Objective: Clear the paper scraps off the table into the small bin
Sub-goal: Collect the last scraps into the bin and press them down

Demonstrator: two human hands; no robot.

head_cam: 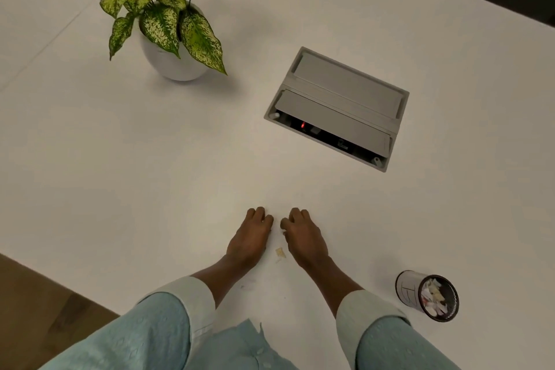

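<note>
My left hand and my right hand rest palm down on the white table, side by side near its front edge. The fingers of both are curled under, and whatever lies beneath them is hidden. A small pale paper scrap lies on the table between the two wrists. Fainter white bits lie by my left forearm. The small bin, a round mesh cup with a dark rim, stands to the right of my right forearm and holds several paper scraps.
A potted plant in a round white pot stands at the back left. A grey cable box is set into the tabletop behind my hands, its lid partly open. The table's front-left edge borders a brown floor.
</note>
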